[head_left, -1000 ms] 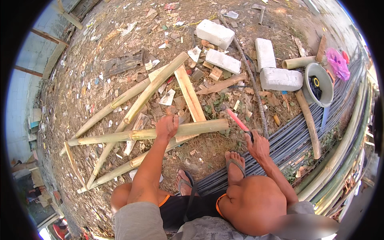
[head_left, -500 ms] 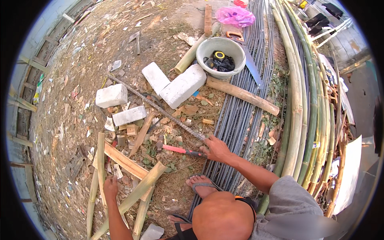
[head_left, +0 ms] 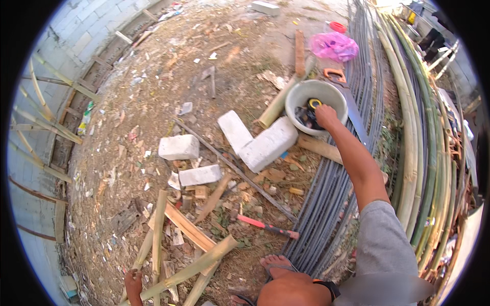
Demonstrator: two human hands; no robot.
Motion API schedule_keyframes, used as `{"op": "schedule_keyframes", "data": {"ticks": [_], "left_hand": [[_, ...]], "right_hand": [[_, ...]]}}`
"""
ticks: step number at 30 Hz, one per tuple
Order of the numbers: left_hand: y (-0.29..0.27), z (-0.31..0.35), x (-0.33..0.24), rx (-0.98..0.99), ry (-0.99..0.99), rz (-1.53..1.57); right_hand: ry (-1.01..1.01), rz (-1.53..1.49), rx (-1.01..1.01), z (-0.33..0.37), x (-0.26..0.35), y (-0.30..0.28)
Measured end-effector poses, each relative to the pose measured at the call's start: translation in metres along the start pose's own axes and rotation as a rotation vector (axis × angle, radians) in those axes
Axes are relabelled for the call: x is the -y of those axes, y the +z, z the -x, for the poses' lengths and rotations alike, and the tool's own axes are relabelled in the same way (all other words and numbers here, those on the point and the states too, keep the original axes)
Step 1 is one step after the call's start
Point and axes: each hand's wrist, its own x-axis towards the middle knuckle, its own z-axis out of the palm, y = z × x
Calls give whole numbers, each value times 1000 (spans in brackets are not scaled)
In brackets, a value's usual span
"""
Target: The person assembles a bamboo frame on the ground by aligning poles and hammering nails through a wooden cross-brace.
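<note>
My right hand (head_left: 325, 116) reaches into a grey bucket (head_left: 343, 109), right beside a round yellow-and-black tape measure (head_left: 315, 103). Black items (head_left: 306, 118) lie under it, and its fingertips are partly hidden among them. My left hand (head_left: 133, 281) is low at the left, fingers loosely bent and nothing visible in them, near a split bamboo strip (head_left: 144, 251). Other bamboo pieces (head_left: 191, 268) lie crossed beside it. A hammer (head_left: 265, 226) with a red and black handle rests on the ground, its handle end by steel rods (head_left: 326, 204).
White blocks (head_left: 268, 145) and a ribbed bar (head_left: 235, 168) lie in the middle. A handsaw (head_left: 352, 109) leans right of the bucket, a pink plastic bag (head_left: 334, 47) behind it. Long bamboo poles (head_left: 408, 153) run along the right. A block wall (head_left: 92, 33) stands left.
My right hand has left the hammer's handle end and gone forward into the bucket. My left hand has drawn back, away from the upright bamboo strip. The view has shifted.
</note>
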Motion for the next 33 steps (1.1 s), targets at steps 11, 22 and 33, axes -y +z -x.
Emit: {"op": "schedule_keyframes", "data": {"ticks": [11,22,33], "left_hand": [[-5,50,27,39,-148,-36],[27,-1,-86,166,160,28],[83,39,-256,260,66,726]], "right_hand": [[198,-63,224,1,-8,32],[283,-584,-383,-28,-30,-10],[195,-1456,44,112,119,-84]]}}
